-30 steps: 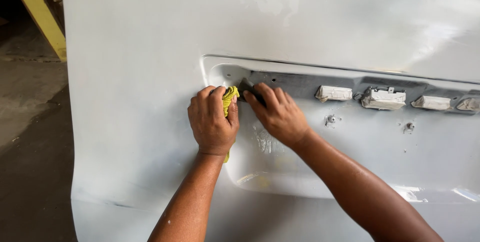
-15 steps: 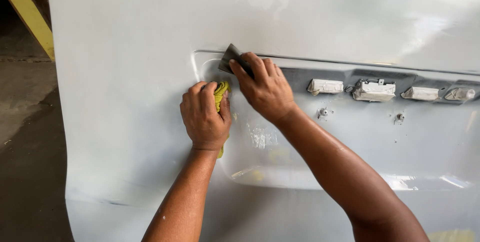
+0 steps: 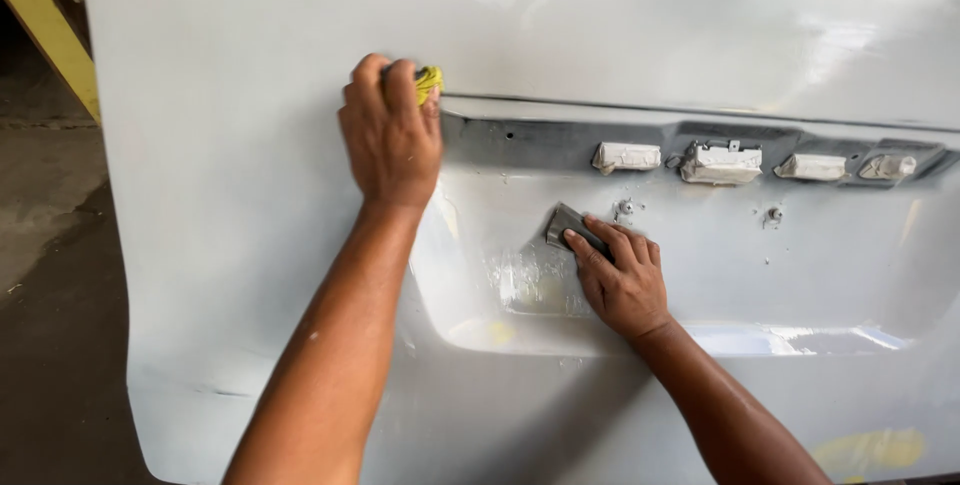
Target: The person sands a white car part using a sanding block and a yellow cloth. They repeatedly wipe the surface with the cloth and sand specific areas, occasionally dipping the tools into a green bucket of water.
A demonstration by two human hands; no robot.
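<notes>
My left hand (image 3: 390, 135) is closed around a bunched yellow cloth (image 3: 429, 83), only a crumpled tuft of it showing past my fingertips, pressed against a large white primed car body panel (image 3: 250, 195) at the upper left corner of its recessed plate area (image 3: 800, 265). My right hand (image 3: 622, 280), lower and to the right of my left, lies flat with fingers spread narrowly over a small grey sanding pad (image 3: 567, 226), pinning it to the recess floor. The pad is dull grey, thin and roughly rectangular; most of it is hidden beneath my fingers, and one corner juts out beyond my fingertips. Its long axis runs diagonally, from lower right under my palm towards upper left, pointing up at my left hand. Just below and left of my right hand the paint looks wet and scuffed, with a faint yellowish patch (image 3: 530, 290). Above my right hand a darker grey strip (image 3: 540, 145) crosses the panel, carrying four masked-off white fittings (image 3: 720, 162) in a row that runs off to the right. Beyond my left forearm, a yellow beam (image 3: 45, 30) slants over the concrete floor (image 3: 50, 275).
</notes>
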